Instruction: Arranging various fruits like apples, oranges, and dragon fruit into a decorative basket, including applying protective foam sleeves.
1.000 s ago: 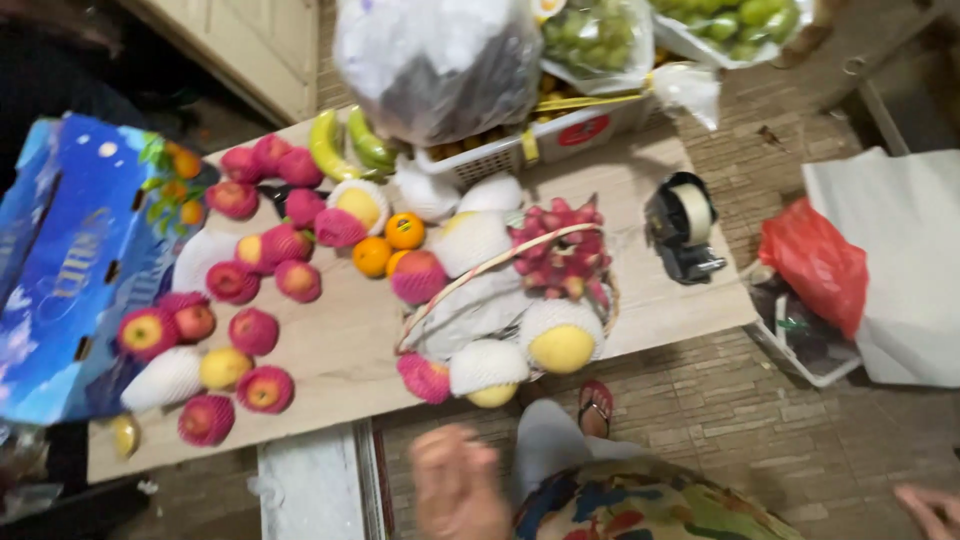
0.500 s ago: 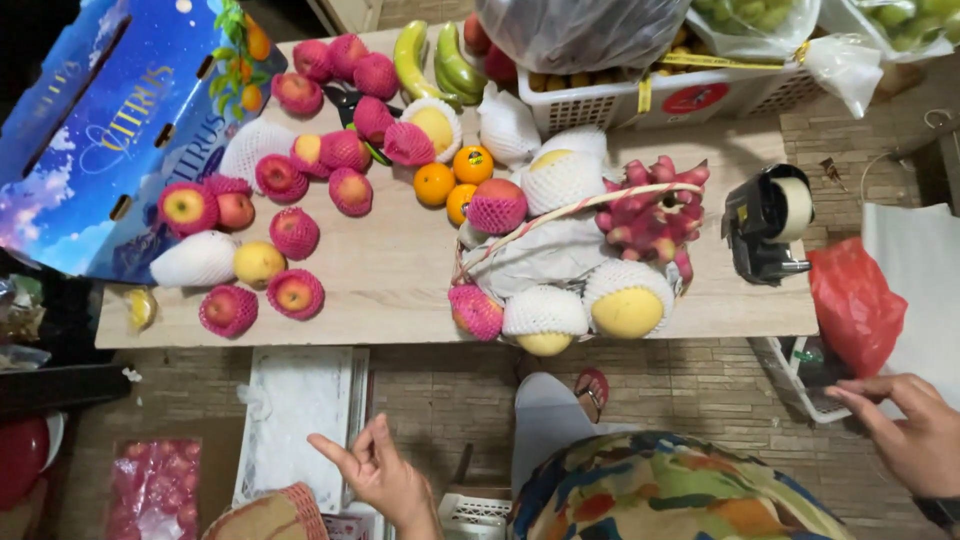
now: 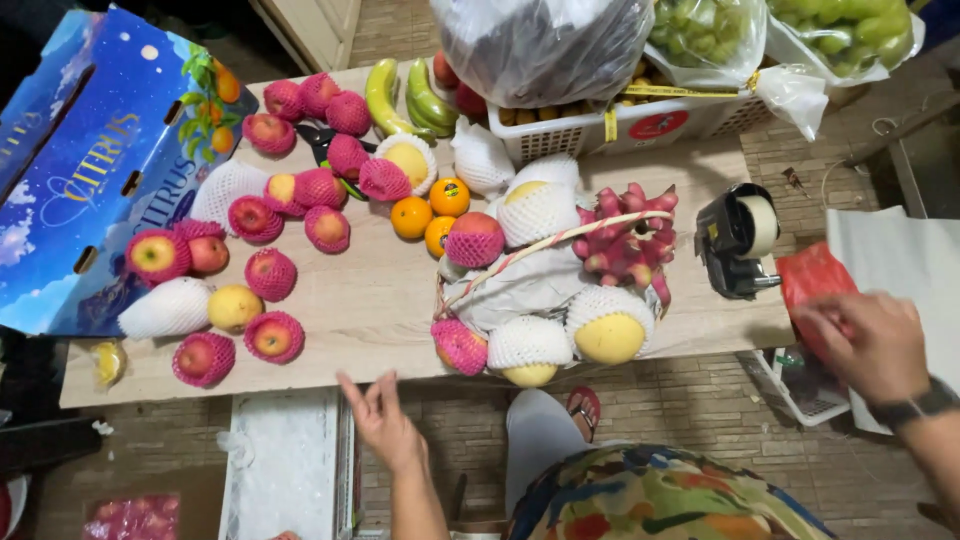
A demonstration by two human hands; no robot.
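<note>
Red plastic bag (image 3: 815, 285) — right hand (image 3: 868, 345) fingers touch it, loosely spread; left hand (image 3: 383, 420) open, empty.

Right hand (image 3: 868, 345) blurred; grape bags (image 3: 790, 30) cropped by top edge.

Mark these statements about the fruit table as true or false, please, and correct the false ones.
1. The left hand holds an apple. False: it is empty, fingers spread, at the table's near edge.
2. The right hand is at the red bag. True.
3. The tape dispenser stands left of the basket. False: it stands to the right of it.
4. The bananas lie at the table's far side. True.
5. The three oranges sit inside the blue box. False: they lie on the table, beside the basket.
</note>
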